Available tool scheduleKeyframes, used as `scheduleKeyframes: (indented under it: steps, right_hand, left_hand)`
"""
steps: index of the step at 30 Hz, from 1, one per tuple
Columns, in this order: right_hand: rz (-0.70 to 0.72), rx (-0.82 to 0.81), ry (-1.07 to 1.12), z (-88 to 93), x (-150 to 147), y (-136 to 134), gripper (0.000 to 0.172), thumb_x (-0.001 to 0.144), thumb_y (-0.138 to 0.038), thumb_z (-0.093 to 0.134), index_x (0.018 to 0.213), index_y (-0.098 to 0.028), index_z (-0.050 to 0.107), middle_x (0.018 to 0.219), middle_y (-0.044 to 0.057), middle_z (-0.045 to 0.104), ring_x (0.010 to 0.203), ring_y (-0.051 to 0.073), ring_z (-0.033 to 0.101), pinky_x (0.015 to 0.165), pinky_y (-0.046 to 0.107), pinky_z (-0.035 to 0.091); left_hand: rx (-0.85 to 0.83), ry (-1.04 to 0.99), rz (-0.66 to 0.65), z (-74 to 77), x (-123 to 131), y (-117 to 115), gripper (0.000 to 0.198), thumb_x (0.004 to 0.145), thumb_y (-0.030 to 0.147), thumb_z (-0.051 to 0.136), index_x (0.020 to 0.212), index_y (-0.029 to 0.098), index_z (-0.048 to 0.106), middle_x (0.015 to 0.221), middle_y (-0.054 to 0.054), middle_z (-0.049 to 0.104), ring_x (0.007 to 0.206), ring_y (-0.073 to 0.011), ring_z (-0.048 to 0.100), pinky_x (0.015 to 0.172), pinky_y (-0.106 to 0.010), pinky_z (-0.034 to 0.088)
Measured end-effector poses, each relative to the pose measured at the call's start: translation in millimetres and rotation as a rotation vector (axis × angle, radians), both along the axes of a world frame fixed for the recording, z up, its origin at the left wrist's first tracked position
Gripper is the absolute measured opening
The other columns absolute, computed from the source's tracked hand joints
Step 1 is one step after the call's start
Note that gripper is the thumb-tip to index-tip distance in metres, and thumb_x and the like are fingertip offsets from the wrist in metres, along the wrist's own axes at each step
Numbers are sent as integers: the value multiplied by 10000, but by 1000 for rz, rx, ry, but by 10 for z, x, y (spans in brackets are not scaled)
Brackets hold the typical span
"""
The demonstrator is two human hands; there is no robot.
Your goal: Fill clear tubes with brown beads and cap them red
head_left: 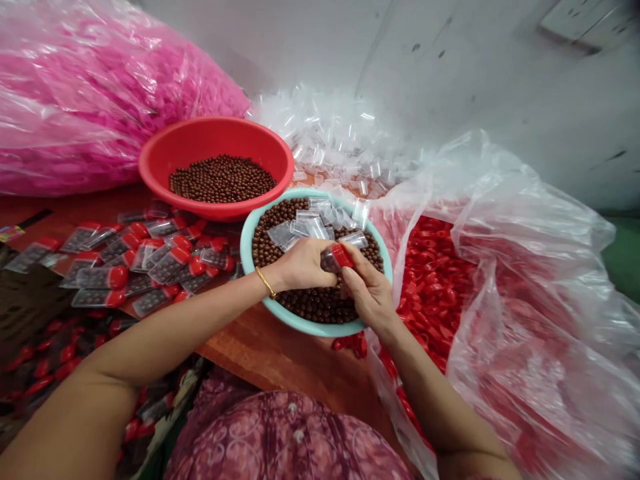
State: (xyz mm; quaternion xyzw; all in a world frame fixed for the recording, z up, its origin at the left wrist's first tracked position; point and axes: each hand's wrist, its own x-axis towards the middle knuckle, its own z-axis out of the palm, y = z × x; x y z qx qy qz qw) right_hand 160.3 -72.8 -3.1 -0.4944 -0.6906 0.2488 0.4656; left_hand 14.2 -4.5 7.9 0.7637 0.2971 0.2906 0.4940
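My left hand [307,263] is closed around a small clear plastic container [329,261] with dark contents. A red cap [343,255] sits at the container's end, pinched between the thumb and fingers of my right hand [371,288]. Whether the cap is fully seated cannot be made out. Both hands are over a pale turquoise basin [305,325] of small brown balls [320,303]. Several clear, flat containers [310,225] lie on the balls toward the basin's far side.
Behind stands a red basin [150,163] of brown balls. Filled, red-capped containers [170,263] are heaped at left, more in a box [55,353] below. Clear containers [340,133] pile near the wall. Red caps [435,287] fill a plastic bag [530,320] at right; a bag of pink pieces [100,100] rises far left.
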Motion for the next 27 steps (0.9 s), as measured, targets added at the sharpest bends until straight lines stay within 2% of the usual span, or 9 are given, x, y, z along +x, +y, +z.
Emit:
scheduleKeyframes:
  steps: [1, 3, 6, 8, 11, 13, 17, 21, 27]
  right_hand:
    - [-8, -79, 122, 15, -27, 5, 357, 895, -327, 479, 1236, -245, 544, 772, -4, 674, 473, 100, 558, 477, 246, 497]
    - [-29, -205, 336, 48, -66, 24, 281, 873, -351, 512, 1126, -240, 559, 594, -58, 577, 385, 80, 467, 403, 219, 432]
    - [-64, -268, 418, 95, -60, 55, 178, 827, -342, 573, 955, -222, 540, 529, -81, 526, 395, 83, 482, 417, 212, 436]
    - [-109, -190, 273, 113, -21, 70, 158, 831, -310, 568, 956, -215, 548, 626, -49, 600, 457, 91, 536, 471, 230, 479]
    - [-183, 120, -138, 101, 33, 84, 200, 856, -225, 527, 1039, -194, 600, 905, 51, 687, 765, 153, 657, 722, 308, 553]
    - [-230, 323, -385, 61, 45, 93, 260, 866, -166, 499, 1101, -181, 609, 991, 89, 694, 923, 182, 658, 842, 334, 538]
    - [-293, 535, -635, -41, 32, 116, 396, 876, -92, 456, 1246, -194, 556, 1073, 102, 697, 964, 173, 674, 866, 292, 545]
    - [-215, 562, -653, -38, 36, 118, 481, 875, -76, 465, 1344, -182, 482, 1147, 120, 677, 1041, 181, 656, 903, 284, 537]
    - [-88, 441, -567, 34, 38, 67, 495, 877, -99, 488, 1363, -193, 468, 1154, 97, 681, 986, 173, 681, 852, 270, 560]
  left_hand:
    - [-37, -41, -9, 7, 15, 4, 159, 564, 229, 555, 690, 133, 551, 601, 36, 507, 560, -84, 426, 526, -204, 332]
    - [-76, -80, 0, 16, 39, 13, 166, 561, 233, 553, 692, 133, 548, 611, 33, 516, 566, -85, 438, 525, -199, 341]
    - [-28, -26, 41, 9, 40, 23, 145, 557, 232, 558, 663, 136, 537, 596, 33, 502, 570, -87, 432, 511, -195, 319]
    - [8, 20, 48, -5, 26, 27, 127, 560, 225, 554, 651, 140, 526, 581, 38, 481, 563, -85, 416, 504, -196, 301]
    - [18, 42, 41, -31, 15, 41, 112, 567, 215, 531, 654, 148, 507, 574, 45, 452, 558, -83, 393, 501, -200, 287]
    - [14, 38, 31, -53, 21, 57, 117, 571, 220, 525, 661, 151, 498, 585, 42, 446, 574, -89, 393, 511, -204, 295]
    - [-36, 15, 25, -94, 35, 87, 129, 573, 247, 520, 654, 153, 484, 591, 36, 424, 586, -97, 388, 528, -215, 323]
    - [-58, 26, 60, -104, 30, 95, 128, 563, 248, 513, 643, 150, 491, 578, 38, 401, 566, -93, 366, 522, -225, 319]
    - [6, 58, 90, -95, 23, 83, 127, 573, 250, 539, 584, 157, 453, 551, 47, 397, 554, -84, 369, 506, -218, 282]
